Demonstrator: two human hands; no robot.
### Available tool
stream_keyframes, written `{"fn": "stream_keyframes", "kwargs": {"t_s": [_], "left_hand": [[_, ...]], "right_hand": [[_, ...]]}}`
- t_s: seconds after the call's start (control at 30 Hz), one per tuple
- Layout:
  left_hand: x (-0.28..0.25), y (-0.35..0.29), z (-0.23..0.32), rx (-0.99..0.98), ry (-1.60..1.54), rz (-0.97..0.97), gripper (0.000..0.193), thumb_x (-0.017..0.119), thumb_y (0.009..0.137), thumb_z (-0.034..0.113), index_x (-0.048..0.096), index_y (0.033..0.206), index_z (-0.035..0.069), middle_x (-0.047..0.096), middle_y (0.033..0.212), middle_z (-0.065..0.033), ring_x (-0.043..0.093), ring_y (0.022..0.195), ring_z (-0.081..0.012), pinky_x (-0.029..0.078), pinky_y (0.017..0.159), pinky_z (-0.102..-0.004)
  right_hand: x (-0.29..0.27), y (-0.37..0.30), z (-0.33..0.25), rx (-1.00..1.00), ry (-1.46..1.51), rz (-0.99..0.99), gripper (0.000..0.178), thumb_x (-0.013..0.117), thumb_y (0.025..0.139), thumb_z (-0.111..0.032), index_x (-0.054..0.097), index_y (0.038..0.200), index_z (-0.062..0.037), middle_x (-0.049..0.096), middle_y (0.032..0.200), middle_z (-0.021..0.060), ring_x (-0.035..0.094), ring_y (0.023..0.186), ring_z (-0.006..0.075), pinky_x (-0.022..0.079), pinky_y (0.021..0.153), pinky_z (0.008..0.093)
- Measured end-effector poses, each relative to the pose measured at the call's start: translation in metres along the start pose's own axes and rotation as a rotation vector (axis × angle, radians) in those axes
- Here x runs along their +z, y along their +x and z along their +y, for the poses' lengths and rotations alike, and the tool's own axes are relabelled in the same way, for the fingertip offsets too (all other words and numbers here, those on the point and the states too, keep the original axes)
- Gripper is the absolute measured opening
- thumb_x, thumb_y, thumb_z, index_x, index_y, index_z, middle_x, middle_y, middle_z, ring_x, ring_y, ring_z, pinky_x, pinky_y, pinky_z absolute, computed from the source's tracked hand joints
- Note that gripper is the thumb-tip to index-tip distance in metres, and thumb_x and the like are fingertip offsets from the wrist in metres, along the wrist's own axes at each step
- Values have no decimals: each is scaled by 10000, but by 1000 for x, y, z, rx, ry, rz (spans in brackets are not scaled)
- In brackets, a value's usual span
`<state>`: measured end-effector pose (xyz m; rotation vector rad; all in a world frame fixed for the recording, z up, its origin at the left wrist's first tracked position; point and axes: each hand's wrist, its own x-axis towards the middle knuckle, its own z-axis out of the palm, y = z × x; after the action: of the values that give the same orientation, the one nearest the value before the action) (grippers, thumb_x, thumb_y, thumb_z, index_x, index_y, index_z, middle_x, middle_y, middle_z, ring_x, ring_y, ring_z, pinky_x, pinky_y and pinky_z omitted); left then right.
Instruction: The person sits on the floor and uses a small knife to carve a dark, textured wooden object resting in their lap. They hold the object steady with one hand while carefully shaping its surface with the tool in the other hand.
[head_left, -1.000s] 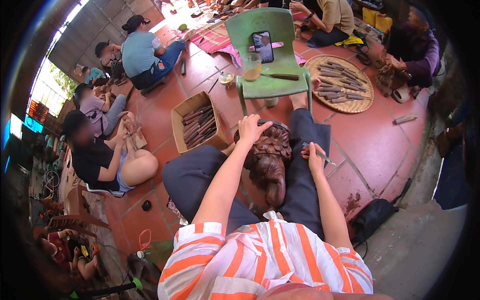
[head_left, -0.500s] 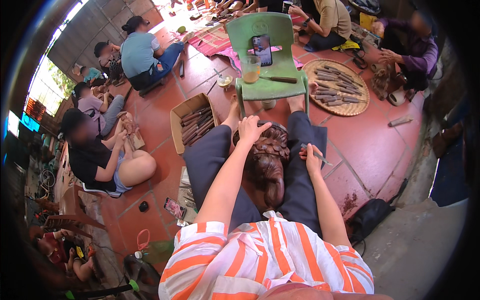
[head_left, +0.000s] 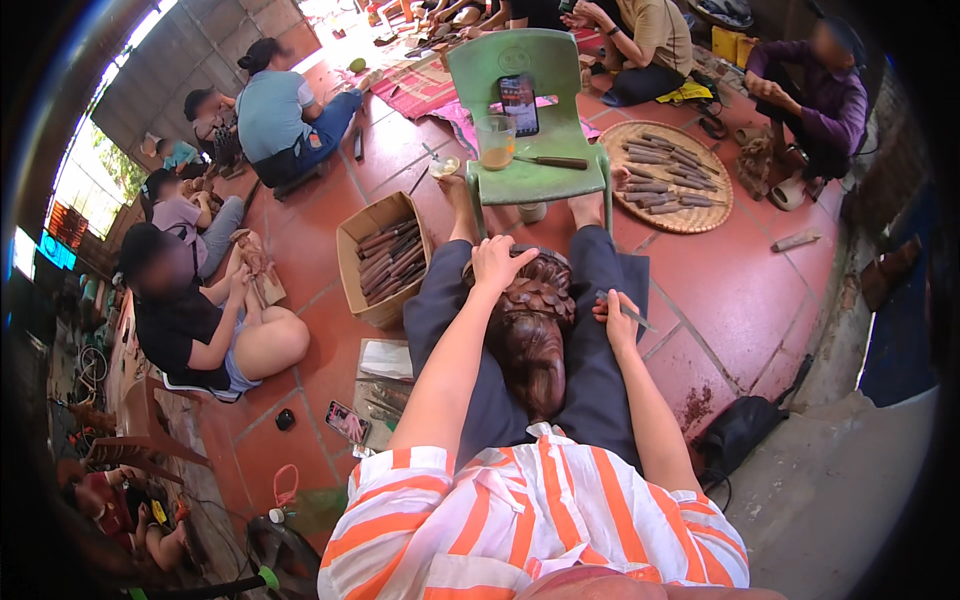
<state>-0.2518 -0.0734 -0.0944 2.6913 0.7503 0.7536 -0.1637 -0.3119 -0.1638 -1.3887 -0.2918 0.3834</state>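
Sculpture of dark brown, glossy carved wood [head_left: 535, 350] sits between the person's dark trousered legs, on the near side of the green plastic chair [head_left: 545, 180] and apart from it. The work on it looks well advanced: overlapping, scale-like relief is already cut toward the chair, the part farther from the chair is smooth and rounded, and no pale, raw patch shows. What remains cannot be told, perhaps only finer detail; the slim greyish tool [head_left: 640, 320] stands clear of the wood.

The sculpture's long axis runs roughly from the chair toward the person's waist. Its broad, rimmed end faces the chair, and its narrower, rounded end points away from the chair; how steeply it tilts is unclear.

Nearer than the chair, the left hand [head_left: 497, 265] lies with fingers spread over the sculpture's broad end; whether they grip or merely rest, I cannot tell. The right hand [head_left: 618, 308], on the chair's near right, has its fingers wrapped around the tool, above the right trouser leg.
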Motion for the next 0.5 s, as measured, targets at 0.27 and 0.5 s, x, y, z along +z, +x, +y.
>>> {"fn": "stream_keyframes", "kwargs": {"t_s": [0.27, 0.5], "left_hand": [[2, 0, -5, 17, -15, 32, 493, 683, 699, 541, 613, 711, 53, 622, 785, -82, 587, 831, -282, 403, 712, -426], [2, 1, 2, 30, -16, 52, 490, 686, 695, 538, 608, 699, 54, 617, 773, -81, 587, 818, -285, 407, 712, -427]], "right_hand": [[1, -2, 2, 28, -14, -12, 346, 483, 958, -257, 576, 786, 28, 626, 761, 104, 614, 631, 132, 507, 556, 238], [3, -3, 7, 63, -29, -18, 348, 495, 952, -264, 571, 782, 30, 629, 761, 114, 613, 632, 135, 504, 560, 239]]}}
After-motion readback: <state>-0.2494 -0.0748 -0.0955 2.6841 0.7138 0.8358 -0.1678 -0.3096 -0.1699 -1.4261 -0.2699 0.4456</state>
